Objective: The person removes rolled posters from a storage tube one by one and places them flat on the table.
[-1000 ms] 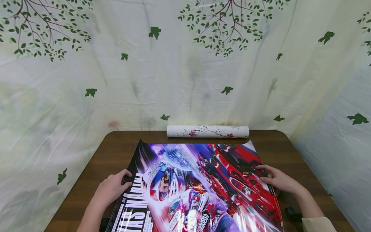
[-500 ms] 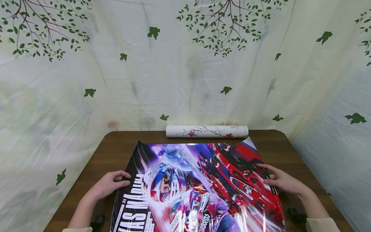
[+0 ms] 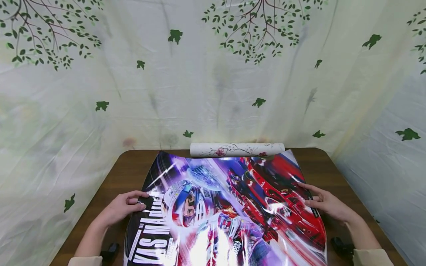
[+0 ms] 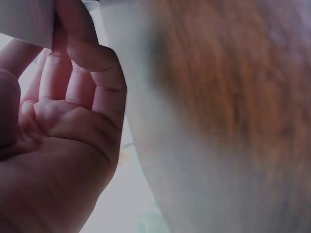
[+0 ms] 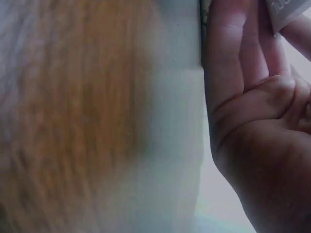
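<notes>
A large glossy poster with red race cars, a helmeted driver and white lettering lies spread out over the near part of the table. My left hand pinches its left edge between thumb and fingers. On the opposite side my right hand holds the right edge, with the index finger over the printed face. The far corners curl up. From the left wrist view, the pale underside of the poster sits at the fingers; a pale, lettered corner of it shows by the right fingers.
Beyond the poster's far edge lies a rolled white sheet with a blossom-branch print. The brown wooden table ends at a leaf-patterned curtain. Small black objects sit beside the left wrist and the right wrist.
The poster's far edge has shifted up and away, now overlapping the bottom of the rolled sheet in the head view. Bright glare has spread over its lower middle. My left hand has moved slightly left.
</notes>
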A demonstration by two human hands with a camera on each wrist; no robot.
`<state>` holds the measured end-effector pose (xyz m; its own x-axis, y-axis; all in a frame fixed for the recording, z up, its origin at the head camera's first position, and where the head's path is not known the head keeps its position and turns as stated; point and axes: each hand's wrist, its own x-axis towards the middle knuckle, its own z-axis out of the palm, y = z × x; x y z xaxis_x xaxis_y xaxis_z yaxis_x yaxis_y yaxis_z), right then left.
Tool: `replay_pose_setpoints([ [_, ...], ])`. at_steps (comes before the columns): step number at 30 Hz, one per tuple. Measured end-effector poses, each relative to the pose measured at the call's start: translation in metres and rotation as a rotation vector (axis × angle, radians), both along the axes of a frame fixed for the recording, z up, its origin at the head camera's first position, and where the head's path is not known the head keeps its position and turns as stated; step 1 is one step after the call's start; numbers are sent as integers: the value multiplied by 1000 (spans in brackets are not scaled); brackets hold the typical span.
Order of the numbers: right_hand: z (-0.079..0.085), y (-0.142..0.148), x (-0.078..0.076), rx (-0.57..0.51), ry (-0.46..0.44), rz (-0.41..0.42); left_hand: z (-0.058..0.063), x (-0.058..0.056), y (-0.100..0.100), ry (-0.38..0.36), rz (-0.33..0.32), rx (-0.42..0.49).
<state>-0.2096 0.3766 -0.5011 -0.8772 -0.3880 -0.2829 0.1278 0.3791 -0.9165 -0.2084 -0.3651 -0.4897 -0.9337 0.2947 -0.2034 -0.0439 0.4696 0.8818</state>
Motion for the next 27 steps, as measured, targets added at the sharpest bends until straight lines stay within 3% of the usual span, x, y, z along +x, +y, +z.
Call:
replay_pose_setpoints([
  [4,-2,8,3,-89,-4,-3,0,1,-3,-27,32,68],
  [9,-6,14,7,-168,35,-7,1,3,-1,-1,63,85],
  [18,-3,13,13,-96,153,-137,4,11,5,28,191,-38],
  [23,-3,12,16,-31,217,-212,5,16,7,90,241,-62],
  [27,-2,12,17,-29,208,-254,5,19,8,149,258,-61],
])
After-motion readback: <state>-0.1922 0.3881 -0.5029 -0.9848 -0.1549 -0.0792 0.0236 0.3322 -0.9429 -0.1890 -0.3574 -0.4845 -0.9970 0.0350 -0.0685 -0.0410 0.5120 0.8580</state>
